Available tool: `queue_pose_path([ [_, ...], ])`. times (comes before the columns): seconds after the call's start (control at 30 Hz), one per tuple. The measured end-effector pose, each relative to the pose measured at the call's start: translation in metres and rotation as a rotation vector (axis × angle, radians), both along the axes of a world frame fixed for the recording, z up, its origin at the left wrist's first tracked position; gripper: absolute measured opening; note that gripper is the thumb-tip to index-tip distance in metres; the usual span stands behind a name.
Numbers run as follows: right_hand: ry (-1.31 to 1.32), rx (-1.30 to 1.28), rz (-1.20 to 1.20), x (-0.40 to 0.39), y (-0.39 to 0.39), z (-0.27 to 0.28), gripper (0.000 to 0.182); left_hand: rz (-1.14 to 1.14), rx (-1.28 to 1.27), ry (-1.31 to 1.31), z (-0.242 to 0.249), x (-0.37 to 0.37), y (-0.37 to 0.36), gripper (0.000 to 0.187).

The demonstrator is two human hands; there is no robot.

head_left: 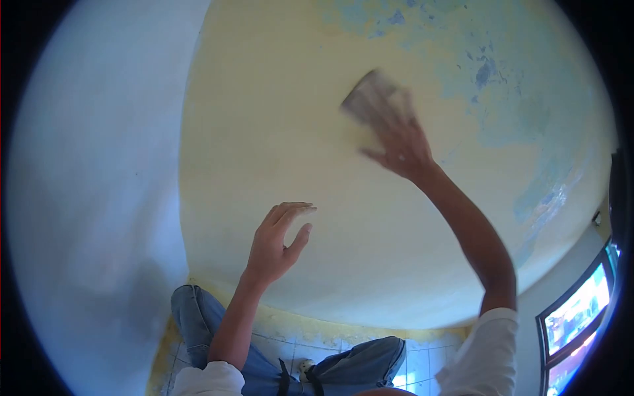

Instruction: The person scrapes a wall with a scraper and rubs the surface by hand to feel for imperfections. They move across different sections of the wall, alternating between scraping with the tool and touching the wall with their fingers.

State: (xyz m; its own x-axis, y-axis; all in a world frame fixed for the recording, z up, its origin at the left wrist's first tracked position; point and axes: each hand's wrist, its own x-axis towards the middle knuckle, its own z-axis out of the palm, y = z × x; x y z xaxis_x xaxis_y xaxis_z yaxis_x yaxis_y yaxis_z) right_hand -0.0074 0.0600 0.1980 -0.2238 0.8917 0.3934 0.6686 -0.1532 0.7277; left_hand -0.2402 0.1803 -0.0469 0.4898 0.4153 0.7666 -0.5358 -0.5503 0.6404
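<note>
In the head view, a flat, dark-edged pad point(362, 97), possibly a sanding sheet or block, is held against the yellowish wall point(264, 145) by the right hand point(401, 146); the fingers are laid over it and the thumb is spread away to the side; because both are blurred, it cannot be told whether the edges are pinched or the pad is only pressed flat. The pad is placed on the upper middle of the wall, to the left of the blue-green patches point(485, 69), where the coating looks worn; from the blur, a rubbing stroke across the surface is judged to be in hand.

The left hand point(277, 243) is raised lower down, in front of the wall; its fingers are loosely curved, the thumb is held apart, and nothing is gripped; whether the wall is touched by the fingertips cannot be told.

For a stroke from this position, even pressure and a flat pad would be called for, with the wrist kept loose; tilting could let an edge dig in. Below, bent legs in jeans point(373, 360) are seen over the tiled floor point(417, 362); a window point(578, 307) is set at the far right.
</note>
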Motion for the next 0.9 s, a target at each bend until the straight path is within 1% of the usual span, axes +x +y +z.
queue_pose_path([
  [0.03, -0.019, -0.22, -0.039, -0.004, 0.005, -0.002, 0.081, 0.008, -0.007, -0.006, -0.001, -0.001, 0.004, 0.03],
  [0.13, -0.401, 0.03, -0.289, -0.002, 0.013, 0.047, 0.085, 0.041, -0.008, -0.02, -0.005, -0.007, 0.015, 0.03],
  [0.17, -0.54, 0.288, -0.361, -0.007, 0.016, 0.057, 0.089, 0.048, -0.015, -0.027, -0.005, -0.008, 0.015, 0.029],
  [0.27, -0.171, 0.046, -0.108, -0.008, 0.026, 0.03, 0.083, 0.048, 0.004, 0.008, -0.008, -0.01, 0.016, 0.029],
  [0.3, -0.082, -0.18, -0.026, -0.01, 0.027, 0.026, 0.083, 0.042, 0.005, 0.003, -0.007, -0.01, 0.017, 0.029],
  [0.33, -0.215, -0.111, -0.085, -0.013, 0.028, 0.032, 0.085, 0.033, 0.009, 0.002, -0.008, -0.01, 0.016, 0.029],
  [0.4, -0.484, 0.024, -0.215, -0.009, 0.028, 0.064, 0.089, 0.023, 0.016, 0.015, -0.008, -0.014, 0.017, 0.029],
  [0.43, -0.513, 0.274, -0.304, -0.005, 0.029, 0.076, 0.091, 0.026, 0.009, 0.027, -0.009, -0.016, 0.017, 0.029],
  [0.53, -0.245, 0.222, -0.099, -0.009, 0.043, 0.044, 0.085, 0.027, 0.025, 0.03, -0.008, -0.017, 0.017, 0.028],
  [0.57, -0.166, -0.04, -0.08, -0.001, 0.042, 0.032, 0.084, 0.027, 0.047, 0.032, -0.008, -0.018, 0.019, 0.028],
  [0.67, -0.493, -0.188, -0.061, 0.003, 0.044, 0.057, 0.091, 0.01, 0.027, 0.06, -0.003, -0.022, 0.02, 0.028],
  [0.7, -0.586, -0.007, -0.143, -0.008, 0.043, 0.069, 0.094, 0.037, 0.06, 0.055, -0.003, -0.023, 0.023, 0.028],
  [0.77, -0.298, 0.21, -0.008, -0.01, 0.05, 0.065, 0.092, 0.087, 0.097, 0.037, -0.003, -0.022, 0.021, 0.027],
  [0.8, -0.147, 0.313, 0.059, -0.01, 0.052, 0.058, 0.091, 0.075, 0.091, 0.032, -0.003, -0.021, 0.017, 0.027],
  [0.83, -0.175, 0.103, -0.068, -0.013, 0.05, 0.045, 0.091, 0.072, 0.094, 0.032, -0.005, -0.022, 0.018, 0.026],
  [0.9, -0.321, -0.147, -0.014, -0.013, 0.054, 0.053, 0.093, 0.082, 0.092, 0.03, -0.001, -0.024, 0.022, 0.026],
])
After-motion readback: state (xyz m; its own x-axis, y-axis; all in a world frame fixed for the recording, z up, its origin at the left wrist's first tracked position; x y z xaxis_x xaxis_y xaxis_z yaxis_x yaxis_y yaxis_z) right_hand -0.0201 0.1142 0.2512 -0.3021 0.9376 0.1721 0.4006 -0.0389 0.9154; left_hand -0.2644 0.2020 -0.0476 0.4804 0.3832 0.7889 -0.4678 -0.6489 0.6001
